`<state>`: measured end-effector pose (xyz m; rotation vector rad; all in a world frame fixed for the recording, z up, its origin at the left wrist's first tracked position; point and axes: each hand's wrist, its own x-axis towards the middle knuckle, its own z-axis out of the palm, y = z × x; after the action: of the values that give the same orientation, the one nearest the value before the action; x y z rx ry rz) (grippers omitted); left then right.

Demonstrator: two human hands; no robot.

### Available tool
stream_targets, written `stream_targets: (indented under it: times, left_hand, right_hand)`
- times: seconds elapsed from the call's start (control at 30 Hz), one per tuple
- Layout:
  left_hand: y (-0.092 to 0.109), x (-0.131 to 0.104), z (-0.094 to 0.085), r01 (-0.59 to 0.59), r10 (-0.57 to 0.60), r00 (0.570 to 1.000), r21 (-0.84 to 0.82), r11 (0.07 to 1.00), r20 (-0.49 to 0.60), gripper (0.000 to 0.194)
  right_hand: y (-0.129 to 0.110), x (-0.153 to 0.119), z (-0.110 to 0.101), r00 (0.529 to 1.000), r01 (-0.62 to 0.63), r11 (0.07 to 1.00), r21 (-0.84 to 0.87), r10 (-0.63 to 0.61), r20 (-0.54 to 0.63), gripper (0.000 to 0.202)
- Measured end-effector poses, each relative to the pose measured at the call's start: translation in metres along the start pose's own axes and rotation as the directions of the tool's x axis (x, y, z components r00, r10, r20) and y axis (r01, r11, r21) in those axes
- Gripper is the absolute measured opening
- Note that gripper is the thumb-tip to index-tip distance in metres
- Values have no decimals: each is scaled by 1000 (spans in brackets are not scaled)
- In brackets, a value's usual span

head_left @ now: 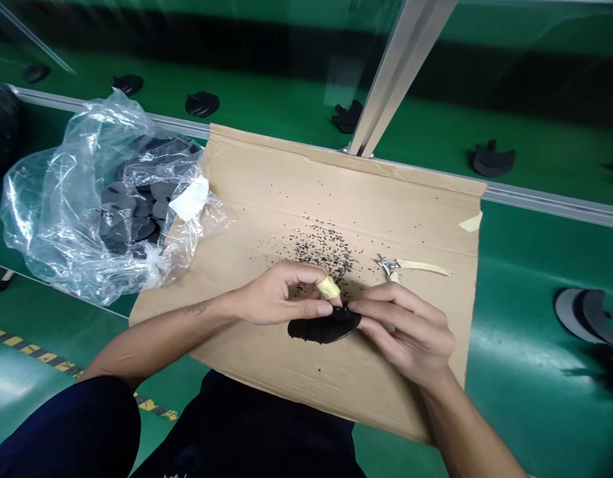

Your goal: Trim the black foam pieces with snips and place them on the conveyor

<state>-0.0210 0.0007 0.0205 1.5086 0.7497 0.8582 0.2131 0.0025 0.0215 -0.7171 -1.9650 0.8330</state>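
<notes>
Green bench [515, 279]: one cardboard sheet [257, 338] on top; far edge by the metal rail [545, 204], near edge by the lap, right edge well apart from the curved part [585, 315] on the bench.
Cardboard room: brown surface shows between clear bag [62, 206] and specks, and between hands and near edge.
Black part [324, 326]: one, in both hands, over the cardboard, near its near edge.
Left hand [274, 295]: thumb and a finger with yellow wrap [329, 287] close on the part's upper edge.
Right hand [410, 332]: fingertips closed on the part's right end.
Cutters [399, 265]: one pair, beyond right hand; handles apart.
Black specks [324, 249]: too many to count, mostly beyond the hands.
Bag: one, overlaps cardboard's left edge; dark discs [142, 206] inside, several, overlapped, no exact count.
Beyond rail: five distinct dark pieces [202, 104], one more partly visible far right.
Post [401, 79]: one, at the far edge.
</notes>
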Motion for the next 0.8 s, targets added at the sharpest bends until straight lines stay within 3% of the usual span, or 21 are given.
stream_targets:
  times: [0.1, 0.2, 0.33, 0.43, 0.53, 0.63, 0.7, 0.8]
  left_hand:
    - [-2, 0, 1, -70, 70, 998, 23, 997, 8, 45]
    - [-4, 1, 4, -195, 200, 980, 175, 965, -11, 53]
    - [-10, 1, 10, -252, 305, 948, 369, 894, -91, 24]
    - [-14, 2, 10, -216, 291, 937, 332, 918, -196, 18]
    - [-16, 3, 8, -182, 250, 925, 245, 952, -285, 19]
    - [-18, 4, 7, -185, 225, 920, 148, 971, -322, 20]
    - [-19, 4, 7, -185, 211, 920, 107, 977, -331, 20]
    - [-20, 4, 9, -169, 194, 924, 104, 980, -329, 20]
  right_hand:
    - [2, -1, 2, 999, 7, 999, -40, -9, -32, 26]
    - [3, -1, 3, 997, 36, 991, -130, -44, -57, 27]
    - [4, 4, -7, 993, 57, 989, -139, -42, 107, 32]
    - [14, 8, -28, 985, 4, 938, -346, 56, 162, 45]
    - [30, 5, -49, 968, -80, 729, -680, 220, 122, 57]
    - [43, -1, -59, 955, -62, 624, -779, 265, 136, 55]
    - [44, -3, -57, 962, -66, 623, -779, 247, 116, 46]
    - [31, 2, -47, 966, -154, 727, -669, 252, 52, 35]
